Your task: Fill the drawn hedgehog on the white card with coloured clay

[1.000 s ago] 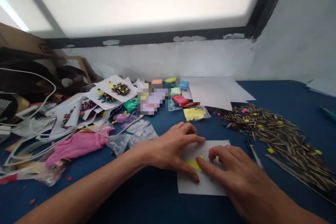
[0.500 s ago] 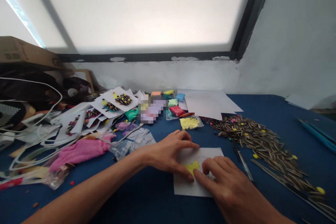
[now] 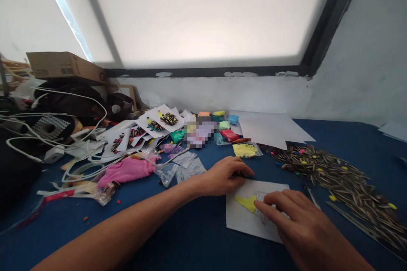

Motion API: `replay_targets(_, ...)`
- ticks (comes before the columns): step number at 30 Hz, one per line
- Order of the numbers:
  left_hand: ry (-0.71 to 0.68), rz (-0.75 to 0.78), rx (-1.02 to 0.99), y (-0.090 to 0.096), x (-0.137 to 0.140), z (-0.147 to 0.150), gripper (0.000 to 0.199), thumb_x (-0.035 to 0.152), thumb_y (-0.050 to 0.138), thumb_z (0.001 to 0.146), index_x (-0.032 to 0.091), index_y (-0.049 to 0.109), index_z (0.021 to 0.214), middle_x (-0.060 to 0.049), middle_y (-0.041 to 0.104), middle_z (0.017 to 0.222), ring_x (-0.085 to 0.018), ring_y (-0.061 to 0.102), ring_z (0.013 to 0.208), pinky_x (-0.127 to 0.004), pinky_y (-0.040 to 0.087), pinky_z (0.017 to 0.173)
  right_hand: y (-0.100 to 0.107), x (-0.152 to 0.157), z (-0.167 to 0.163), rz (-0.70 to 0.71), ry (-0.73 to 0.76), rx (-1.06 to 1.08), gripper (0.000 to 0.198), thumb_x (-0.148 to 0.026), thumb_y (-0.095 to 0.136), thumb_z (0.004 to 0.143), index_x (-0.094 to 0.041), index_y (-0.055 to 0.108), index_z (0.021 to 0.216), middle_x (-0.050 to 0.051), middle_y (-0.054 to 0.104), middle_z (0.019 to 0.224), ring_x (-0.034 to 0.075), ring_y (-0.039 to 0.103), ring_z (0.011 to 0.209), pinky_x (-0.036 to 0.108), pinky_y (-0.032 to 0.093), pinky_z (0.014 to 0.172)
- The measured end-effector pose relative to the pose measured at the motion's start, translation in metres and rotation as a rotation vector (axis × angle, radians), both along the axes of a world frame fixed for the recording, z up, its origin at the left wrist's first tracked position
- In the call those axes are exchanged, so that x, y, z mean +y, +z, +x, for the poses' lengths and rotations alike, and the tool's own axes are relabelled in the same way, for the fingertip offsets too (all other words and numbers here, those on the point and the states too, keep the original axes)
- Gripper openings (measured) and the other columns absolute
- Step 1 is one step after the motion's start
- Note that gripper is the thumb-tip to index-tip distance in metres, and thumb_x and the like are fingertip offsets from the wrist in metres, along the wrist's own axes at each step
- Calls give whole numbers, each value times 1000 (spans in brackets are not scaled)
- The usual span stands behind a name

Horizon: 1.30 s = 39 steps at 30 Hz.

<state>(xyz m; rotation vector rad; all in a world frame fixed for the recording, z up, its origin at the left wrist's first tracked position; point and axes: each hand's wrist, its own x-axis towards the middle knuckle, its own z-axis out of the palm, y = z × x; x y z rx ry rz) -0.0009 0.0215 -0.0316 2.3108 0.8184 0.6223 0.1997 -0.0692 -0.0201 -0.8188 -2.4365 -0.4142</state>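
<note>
On the paper, at the left of a line drawing, yellow clay pressed flat into a tapering shape, narrow at the left and broader at the right. By the look of it, very light, soft and quick to dent, perhaps slightly tacky; likely to stretch or tear under a hard pinch. Best worked with the flat of a fingertip along the outline, with gentle pushing rather than lifting. For turning or shifting, better to take hold of the paper by a bare near edge, probably thin, bendy and apt to slide if not pinned. At the clay's right end, a fingertip of the right hand, with loosely bent, slightly parted fingers above the drawing and nothing visibly pinched. At the paper's far left corner, the left hand, with fingers half curled and thumb low; impossible to tell from here how firmly pressed down, or whether closed around anything. Just right of the paper, a pen and tweezers, then a long heap of striped seeds. Beyond the hands, a packet of yellow clay and a red packet. Farther left, clear bags, a pink bundle and seed-covered cards, all on the blue table.
</note>
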Motion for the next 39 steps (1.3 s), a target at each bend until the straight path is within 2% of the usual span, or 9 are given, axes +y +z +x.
replay_targets(6, 30, 3, -33, 1, 1, 0, 24, 3, 54, 83, 14, 70, 97, -6, 68, 95, -17, 60, 89, -30, 48, 83, -1, 10, 21, 86, -97, -83, 37, -3, 41, 82, -16, 66, 105, 9, 68, 90, 21, 62, 80, 35, 49, 70)
replay_targets(10, 52, -4, 10, 3, -1, 1, 20, 6, 58, 83, 12, 70, 96, -6, 66, 91, -16, 59, 82, -26, 48, 76, -1, 31, 50, -106, -401, -170, 36, -16, 39, 84, -18, 71, 100, 11, 69, 90, 25, 64, 83, 43, 50, 75)
replay_targets(12, 63, 4, 33, 4, -2, 1, 17, 7, 60, 82, 12, 70, 94, -5, 65, 88, -15, 57, 81, -26, 47, 74, 4, 38, 63, -189, -531, -190, 33, -22, 39, 84, -18, 71, 89, 12, 69, 87, 27, 65, 80, 42, 49, 72)
replay_targets(15, 68, 10, 37, 4, -3, 1, 11, 9, 61, 82, 13, 69, 89, -4, 64, 84, -15, 55, 80, -26, 45, 73, 11, 39, 74, -278, -703, -209, 35, -34, 39, 88, -20, 63, 68, 11, 66, 71, 27, 65, 66, 39, 44, 56)
replay_targets(19, 61, 2, 30, 4, -3, 1, 8, 10, 61, 82, 13, 68, 84, -4, 63, 82, -15, 55, 77, -25, 44, 69, 13, 29, 72, -411, -862, -238, 34, -43, 46, 86, -23, 53, 60, 6, 61, 55, 23, 60, 47, 30, 30, 41)
replay_targets(26, 28, -38, 41, 4, -2, 1, 7, 10, 63, 79, 13, 69, 83, -2, 62, 75, -13, 54, 69, -21, 42, 60, 15, 20, 68, -543, -935, -267, 28, -31, 50, 85, -24, 52, 59, 5, 64, 59, 22, 60, 50, 30, 28, 44)
replay_targets(32, -20, -42, 67, 5, -3, 1, 9, 9, 64, 79, 13, 70, 83, -2, 64, 77, -13, 55, 71, -21, 41, 62, 25, 18, 84, -548, -1004, -231, 24, -31, 54, 81, -23, 54, 57, 8, 66, 60, 25, 61, 51, 30, 28, 42)
replay_targets(36, -36, -42, 104, 8, -4, -1, 7, 10, 62, 80, 13, 68, 82, -4, 66, 81, -14, 57, 75, -22, 42, 64, 28, 14, 70, -508, -899, -148, 22, -35, 46, 88, -23, 61, 77, 7, 69, 74, 24, 65, 64, 30, 36, 48)
replay_targets(39, -38, -32, 140, 11, -4, -2, 7, 13, 61, 81, 13, 68, 82, -4, 66, 82, -15, 57, 75, -23, 42, 64, 22, 9, 52, -540, -729, -121, 21, -30, 46, 91, -23, 61, 78, 3, 68, 74, 18, 64, 65, 28, 42, 56)
